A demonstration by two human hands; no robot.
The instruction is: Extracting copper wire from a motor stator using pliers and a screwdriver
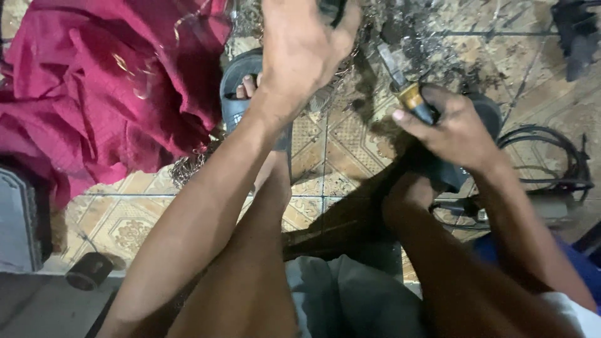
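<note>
The left hand (303, 47) is closed over a dark object (330, 7) at the top edge of the view; most of it is cut off, so what it is cannot be told. The right hand (457, 128) is wrapped tight around the handle of a tool (410, 94) with a brass-coloured collar and a flat blade pointing up and away from the fingers, perhaps a chisel or a knife. Beyond both hands the tiled floor (325, 156) is strewn with grey shavings (426, 37). Just below the left hand a foot in a grey slide sandal (236, 94) rests on the tiles, and further left lies a crumpled magenta cloth (113, 81). A coiled black cable (551, 156) sits just right of the right hand.
</note>
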